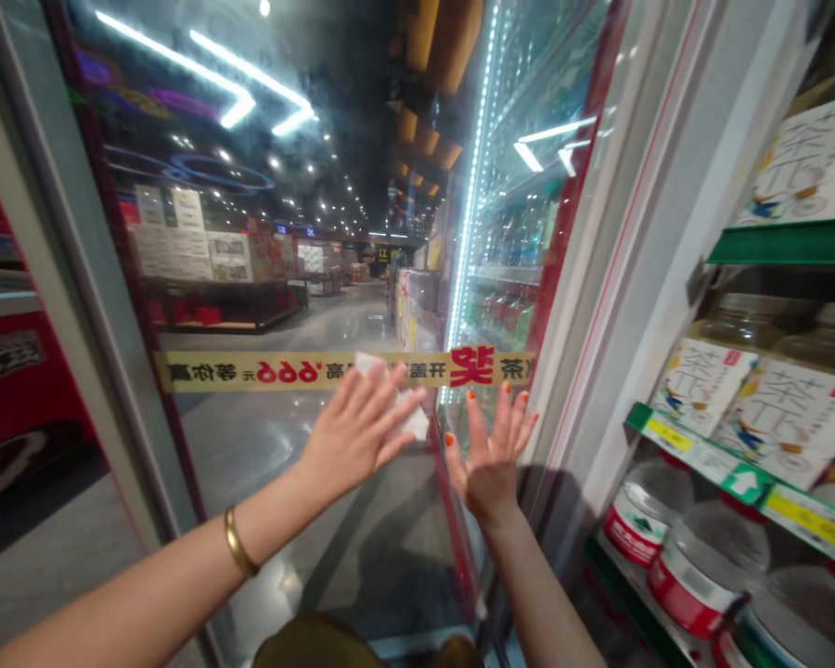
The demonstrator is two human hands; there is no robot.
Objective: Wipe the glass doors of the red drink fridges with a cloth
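Observation:
My left hand (358, 422), with a gold bangle on its wrist, lies flat with fingers spread over a white tissue (416, 419). It presses the tissue against a glass door (264, 482), over a yellow strip (209, 371) with mirrored red and black characters. The tissue shows past the fingertips at top and right; the rest is hidden under the hand. Lower right on the glass, near the door's right edge, is my right hand (493, 455). Its orange-nailed fingers are apart and hold nothing; whether they touch the pane I cannot tell.
Close on the right, shelves (713, 450) carry boxed jars (786, 408) and, lower, clear jars with red labels (702, 566). A pale frame (598, 306) stands between door and shelves. Through the glass are stacked cartons (195, 246) and an aisle; a red panel (34, 380) is at left.

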